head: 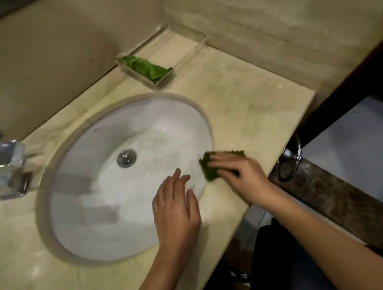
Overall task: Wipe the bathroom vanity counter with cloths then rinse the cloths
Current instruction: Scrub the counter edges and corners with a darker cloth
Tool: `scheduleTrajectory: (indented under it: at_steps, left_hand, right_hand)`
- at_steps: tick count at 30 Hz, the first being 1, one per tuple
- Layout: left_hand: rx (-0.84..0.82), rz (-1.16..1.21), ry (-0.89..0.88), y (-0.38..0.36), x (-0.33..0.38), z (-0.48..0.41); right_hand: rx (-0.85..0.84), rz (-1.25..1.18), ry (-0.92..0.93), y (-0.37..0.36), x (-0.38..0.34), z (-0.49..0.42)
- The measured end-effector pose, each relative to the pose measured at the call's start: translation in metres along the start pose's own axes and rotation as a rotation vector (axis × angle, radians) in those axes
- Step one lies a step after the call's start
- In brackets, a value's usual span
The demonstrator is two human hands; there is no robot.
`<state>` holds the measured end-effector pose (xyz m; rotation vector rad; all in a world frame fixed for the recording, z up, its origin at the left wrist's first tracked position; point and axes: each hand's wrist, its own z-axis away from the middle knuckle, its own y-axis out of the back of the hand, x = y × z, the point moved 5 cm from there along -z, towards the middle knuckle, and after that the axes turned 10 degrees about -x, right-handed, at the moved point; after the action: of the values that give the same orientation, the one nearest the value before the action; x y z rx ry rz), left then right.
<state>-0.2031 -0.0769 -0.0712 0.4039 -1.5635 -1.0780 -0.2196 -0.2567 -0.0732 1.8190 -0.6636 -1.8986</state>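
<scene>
The white oval ceramic sink holds a film of water. Behind it, a clear rectangular tray holds a crumpled light green cloth. At the sink's right rim the right hand presses a dark green cloth onto the beige stone bench, fingers flat. The left hand hovers over its near rim, fingers relaxed, empty.

taking the right hand as the grip point: beige stone-look walls sit up and left of it and meet in a corner well above it. a stepped moulding runs along the far wall. just right of the grip a chrome towel ring hangs by a dark mottled stone band. further right there's a dark post, then glossy white floor tile. light's dim, kinda yellowish.
</scene>
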Motion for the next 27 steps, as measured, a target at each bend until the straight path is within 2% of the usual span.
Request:
scheduleTrajectory:
  at_steps: [3, 5, 8, 10, 13, 15, 19, 21, 24, 27]
  left_hand:
    - [-0.075, -0.093, -0.035, -0.019, 0.010, -0.011]
    - [-0.130, -0.207, -0.065, -0.027, 0.014, -0.012]
    - [-0.161, -0.218, -0.043, -0.030, 0.014, -0.015]
    - [-0.179, -0.217, -0.024, -0.030, 0.012, -0.014]
    - [-0.194, -0.206, -0.008, -0.031, 0.010, -0.012]
    - [-0.202, -0.202, -0.018, -0.031, 0.010, -0.011]
    - [-0.186, -0.155, -0.073, -0.031, 0.011, -0.011]
    - [-0.123, -0.043, -0.073, -0.023, 0.011, -0.016]
    - [-0.039, 0.114, -0.067, -0.008, 0.016, -0.041]
    - [-0.030, 0.108, -0.186, 0.001, 0.035, -0.085]
  right_hand:
    - [-0.114, 0.024, 0.090, 0.001, 0.003, 0.041]
    - [-0.017, -0.002, 0.040, 0.032, 0.021, 0.048]
    - [0.173, 0.004, -0.094, 0.054, 0.036, 0.012]
    - [0.105, 0.012, -0.102, 0.032, 0.021, -0.001]
    - [-0.121, 0.044, 0.057, 0.010, 0.009, 0.035]
    - [-0.105, 0.040, 0.042, 0.031, 0.020, 0.047]
    - [0.178, 0.042, -0.125, 0.057, 0.039, -0.003]
    - [0.147, 0.047, -0.092, 0.033, 0.025, -0.015]
    - [-0.037, 0.079, 0.045, 0.011, 0.021, 0.013]
    - [0.037, 0.059, 0.009, 0.051, 0.050, 0.014]
